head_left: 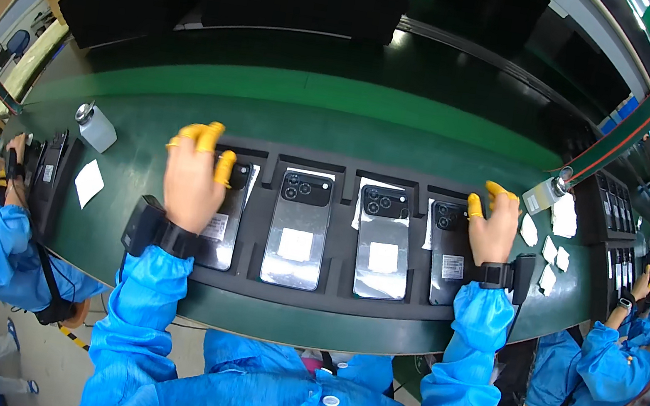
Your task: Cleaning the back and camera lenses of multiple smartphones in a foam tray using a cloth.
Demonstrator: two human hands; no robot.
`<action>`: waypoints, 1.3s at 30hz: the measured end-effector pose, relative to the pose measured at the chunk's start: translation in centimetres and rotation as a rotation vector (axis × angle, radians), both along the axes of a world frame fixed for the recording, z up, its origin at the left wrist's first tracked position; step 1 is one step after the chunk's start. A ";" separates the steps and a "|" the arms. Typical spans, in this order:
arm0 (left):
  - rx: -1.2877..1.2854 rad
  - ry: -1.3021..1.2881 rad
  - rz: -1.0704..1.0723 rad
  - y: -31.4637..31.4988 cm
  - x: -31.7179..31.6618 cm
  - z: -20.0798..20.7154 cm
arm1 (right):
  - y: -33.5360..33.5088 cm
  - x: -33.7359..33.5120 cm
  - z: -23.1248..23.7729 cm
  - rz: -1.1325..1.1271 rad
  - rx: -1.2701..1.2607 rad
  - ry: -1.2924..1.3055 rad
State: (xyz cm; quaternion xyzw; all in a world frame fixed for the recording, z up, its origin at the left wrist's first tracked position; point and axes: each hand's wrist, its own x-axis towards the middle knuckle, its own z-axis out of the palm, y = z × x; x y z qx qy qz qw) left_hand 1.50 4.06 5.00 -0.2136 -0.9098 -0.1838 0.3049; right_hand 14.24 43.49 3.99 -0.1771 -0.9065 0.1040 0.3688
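A black foam tray (342, 231) lies on the green bench in front of me, with several dark smartphones in its slots, camera sides up. Two middle phones, the left one (296, 232) and the right one (385, 241), each carry a white label. My left hand (194, 179), yellow cots on its fingers, is over the tray's left end and partly hides the leftmost phone (227, 230). At the opposite end, my right hand (494, 228) is beside the rightmost phone (446, 255). Thumb and fingers stand apart on both hands. Whether they touch the tray is unclear.
A white bottle (97, 127) and a white wipe (89, 183) lie left of the tray. Another bottle (545, 194) and several crumpled wipes (547, 280) are to the right. Co-workers in blue sit either side, near more phone trays (615, 204).
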 end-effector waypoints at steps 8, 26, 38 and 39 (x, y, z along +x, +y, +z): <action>-0.251 -0.095 -0.204 1.0 0.5 -1.3 | -2.7 -0.6 -0.3 0.249 0.093 -0.305; 0.057 -0.095 -0.091 1.5 -3.7 2.2 | -2.6 -7.0 4.5 0.134 0.021 -0.442; -0.081 0.161 0.017 5.7 -6.0 -1.8 | -5.1 -7.3 1.5 0.287 0.108 -0.012; -0.011 0.048 -0.081 6.9 -4.5 0.1 | -5.8 -7.2 2.1 0.476 0.038 0.042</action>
